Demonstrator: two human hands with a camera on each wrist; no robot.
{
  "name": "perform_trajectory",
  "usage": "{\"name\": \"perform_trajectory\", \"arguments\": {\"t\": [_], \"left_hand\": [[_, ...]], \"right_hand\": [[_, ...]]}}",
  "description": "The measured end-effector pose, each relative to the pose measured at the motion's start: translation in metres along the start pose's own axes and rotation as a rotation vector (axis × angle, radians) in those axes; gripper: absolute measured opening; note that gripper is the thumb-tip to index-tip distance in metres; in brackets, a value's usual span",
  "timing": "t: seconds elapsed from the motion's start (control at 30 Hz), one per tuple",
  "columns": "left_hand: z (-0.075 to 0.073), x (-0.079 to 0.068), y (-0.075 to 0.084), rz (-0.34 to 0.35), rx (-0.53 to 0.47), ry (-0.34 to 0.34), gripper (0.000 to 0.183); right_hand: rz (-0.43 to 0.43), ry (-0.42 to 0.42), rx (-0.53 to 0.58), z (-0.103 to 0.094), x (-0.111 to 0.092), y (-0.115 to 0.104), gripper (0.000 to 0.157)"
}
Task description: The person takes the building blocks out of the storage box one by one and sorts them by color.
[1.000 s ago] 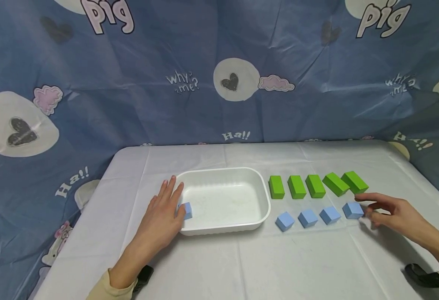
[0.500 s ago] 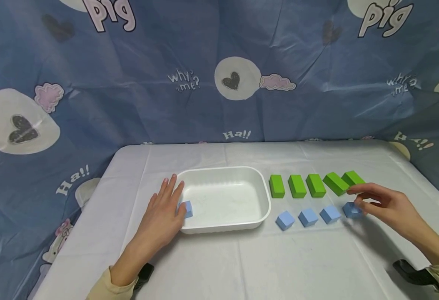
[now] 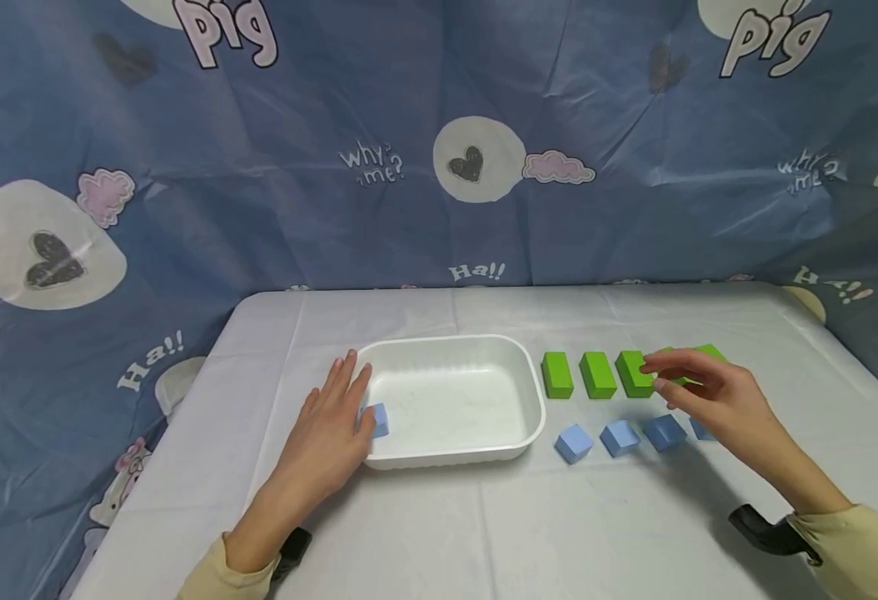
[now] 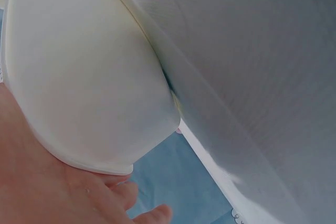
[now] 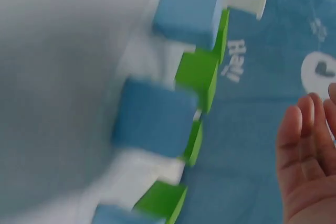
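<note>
My left hand [image 3: 322, 442] rests on the left end of a white plastic tray [image 3: 454, 456], fingers straight. Its thumb lies beside a blue cube [image 3: 381, 420] inside the tray and partly covers it. The left wrist view has the hand [image 4: 58, 192] against the tray's wall [image 4: 94, 77]. Held in the air over the right part of the table, my right hand [image 3: 731, 404] has loosely bent fingers with nothing between them. Its fingertips overlap a green block [image 3: 634, 375], and a blue cube [image 3: 665, 433] lies just below them. Further green blocks and a blue cube are partly hidden behind it.
Right of the tray, green blocks [image 3: 556, 375] form a back row and blue cubes [image 3: 574, 443] a front row, several in each. A white cloth [image 3: 529, 533] covers the table. Behind it hangs a printed blue curtain [image 3: 319, 225].
My right hand has moved left and slightly up, from beside the rightmost blue cube to over the green blocks. The left hand and the tray have stayed in place.
</note>
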State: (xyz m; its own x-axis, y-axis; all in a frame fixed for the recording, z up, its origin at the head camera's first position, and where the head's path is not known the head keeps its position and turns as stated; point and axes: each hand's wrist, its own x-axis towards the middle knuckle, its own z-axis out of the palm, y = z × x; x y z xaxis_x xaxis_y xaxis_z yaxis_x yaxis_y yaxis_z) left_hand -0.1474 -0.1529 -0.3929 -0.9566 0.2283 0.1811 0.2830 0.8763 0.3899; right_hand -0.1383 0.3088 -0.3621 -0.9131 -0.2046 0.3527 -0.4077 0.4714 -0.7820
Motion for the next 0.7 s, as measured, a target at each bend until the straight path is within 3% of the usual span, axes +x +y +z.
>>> {"name": "perform_trajectory", "arguments": {"t": [0.37, 0.7], "left_hand": [[0.000, 0.000, 0.000, -0.022, 0.005, -0.010, 0.056], [0.000, 0.000, 0.000, -0.027, -0.002, -0.014, 0.057]], "right_hand": [[-0.055, -0.060, 0.026, 0.051, 0.022, -0.024, 0.029], [-0.051, -0.187, 0.105, 0.095, 0.040, -0.040, 0.026]]}}
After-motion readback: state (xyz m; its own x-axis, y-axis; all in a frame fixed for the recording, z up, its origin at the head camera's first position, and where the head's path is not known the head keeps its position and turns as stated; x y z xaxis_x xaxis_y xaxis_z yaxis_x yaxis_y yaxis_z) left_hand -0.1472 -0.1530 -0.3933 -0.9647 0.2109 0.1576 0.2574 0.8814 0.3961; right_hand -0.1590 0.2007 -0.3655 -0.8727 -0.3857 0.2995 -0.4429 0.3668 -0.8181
